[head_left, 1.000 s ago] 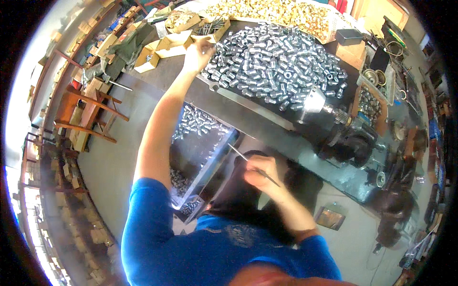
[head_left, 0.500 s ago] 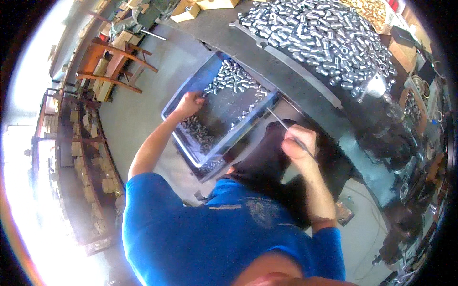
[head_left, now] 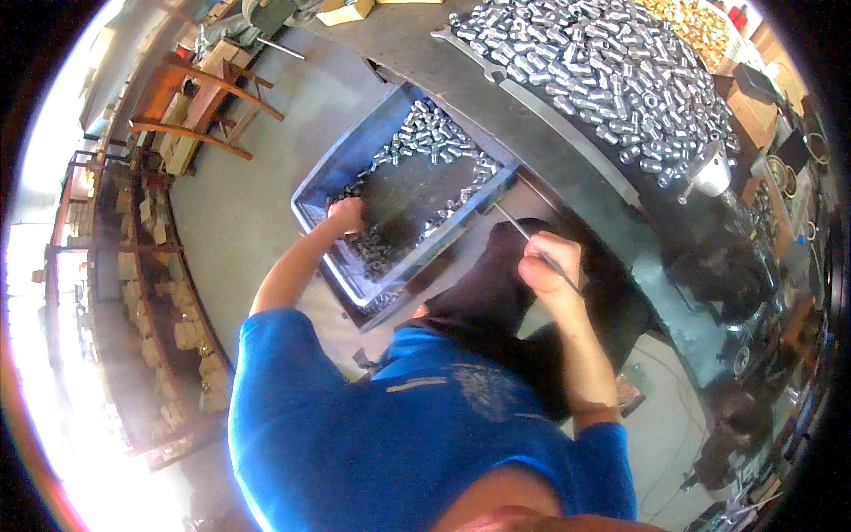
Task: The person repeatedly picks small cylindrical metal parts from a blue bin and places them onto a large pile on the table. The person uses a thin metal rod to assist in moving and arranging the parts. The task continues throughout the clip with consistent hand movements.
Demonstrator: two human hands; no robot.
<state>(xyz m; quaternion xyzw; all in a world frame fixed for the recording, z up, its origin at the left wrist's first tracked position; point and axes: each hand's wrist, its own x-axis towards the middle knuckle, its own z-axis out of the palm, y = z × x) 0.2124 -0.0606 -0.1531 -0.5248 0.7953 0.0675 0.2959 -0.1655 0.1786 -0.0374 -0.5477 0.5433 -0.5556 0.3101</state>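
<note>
My left hand (head_left: 347,215) reaches into a blue plastic bin (head_left: 312,182), over the dark metal parts (head_left: 379,252) at its near left. Its fingers are curled, and whatever lies in them is hidden. Shiny metal fittings (head_left: 432,133) are heaped at the bin's far end and along its right wall. My right hand (head_left: 551,262) is closed around a thin metal rod (head_left: 512,219), just right of the bin. The rod slants up to the left, its tip close to the bin's right wall.
A dark workbench (head_left: 408,53) carries a large pile of silver fittings (head_left: 603,80), a wrench (head_left: 470,53) and a long flat metal bar (head_left: 567,133). Brass-coloured parts (head_left: 700,31) lie at the far right. A wooden chair (head_left: 208,102) and shelving (head_left: 146,293) stand to the left.
My left hand has moved down and slightly left inside the bin, toward the dark parts. The right hand still grips the rod, almost in the same place.
</note>
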